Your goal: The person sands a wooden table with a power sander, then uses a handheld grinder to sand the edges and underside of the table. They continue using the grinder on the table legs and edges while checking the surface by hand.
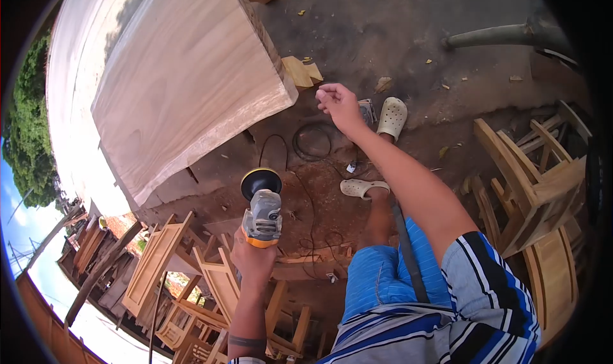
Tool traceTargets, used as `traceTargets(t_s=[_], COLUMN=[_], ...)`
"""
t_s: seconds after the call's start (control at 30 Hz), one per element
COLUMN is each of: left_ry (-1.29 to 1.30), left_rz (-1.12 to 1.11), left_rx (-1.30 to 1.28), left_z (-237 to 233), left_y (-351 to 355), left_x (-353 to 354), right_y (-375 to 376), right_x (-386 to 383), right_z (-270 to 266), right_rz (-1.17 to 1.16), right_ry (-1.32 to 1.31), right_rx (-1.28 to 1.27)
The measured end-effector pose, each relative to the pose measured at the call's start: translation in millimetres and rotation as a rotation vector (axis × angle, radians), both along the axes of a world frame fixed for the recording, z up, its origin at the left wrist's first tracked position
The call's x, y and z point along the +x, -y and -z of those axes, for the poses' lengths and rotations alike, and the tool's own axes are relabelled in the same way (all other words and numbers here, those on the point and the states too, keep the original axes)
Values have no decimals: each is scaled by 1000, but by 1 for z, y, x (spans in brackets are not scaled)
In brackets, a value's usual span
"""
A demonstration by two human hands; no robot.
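My left hand (252,259) is wrapped round an angle grinder (263,214), grey with an orange end. Its round black-and-yellow sanding pad (260,182) points away from me, apart from the wood. Beyond it lies a large, thick wooden slab (198,77) with a pale, smooth top and rough edges. My right hand (340,107) hovers off the slab's near right corner, fingers curled together; whether anything is between them is hidden. Just behind that hand, a grey power tool (367,112) sits on the ground beside my shoe, partly covered.
Black cords (313,141) coil and trail over the dirt floor. A yellowish wood block (301,72) lies by the slab's edge. Wooden chair frames (217,281) stand at lower left; more wooden furniture (543,192) is piled at right. A thick pole (491,37) lies at upper right.
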State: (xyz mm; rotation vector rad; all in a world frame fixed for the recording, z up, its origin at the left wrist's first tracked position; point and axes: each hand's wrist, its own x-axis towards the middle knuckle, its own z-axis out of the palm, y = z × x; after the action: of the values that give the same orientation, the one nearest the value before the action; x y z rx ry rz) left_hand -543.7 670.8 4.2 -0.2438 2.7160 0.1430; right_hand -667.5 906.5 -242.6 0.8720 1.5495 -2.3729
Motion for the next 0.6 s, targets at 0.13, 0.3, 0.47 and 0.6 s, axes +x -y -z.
traceTargets(t_s=[0.13,0.3,0.47,0.6], left_ry=[-172,-395,-519,-332], left_rz=[-106,-331,-544,-568], left_rx=[114,517,913,1040], left_z=[48,91,122,152], left_y=[0,-42,-86,-80], left_x=[33,49,48,33], right_y=[8,53,70,50], right_x=[96,195,164,139], right_z=[4,-95,-110,-92], right_rz=[-19,-695,-415,-434], right_ry=[225,44,24,-104], right_rx=[-12,-254,-256,-38])
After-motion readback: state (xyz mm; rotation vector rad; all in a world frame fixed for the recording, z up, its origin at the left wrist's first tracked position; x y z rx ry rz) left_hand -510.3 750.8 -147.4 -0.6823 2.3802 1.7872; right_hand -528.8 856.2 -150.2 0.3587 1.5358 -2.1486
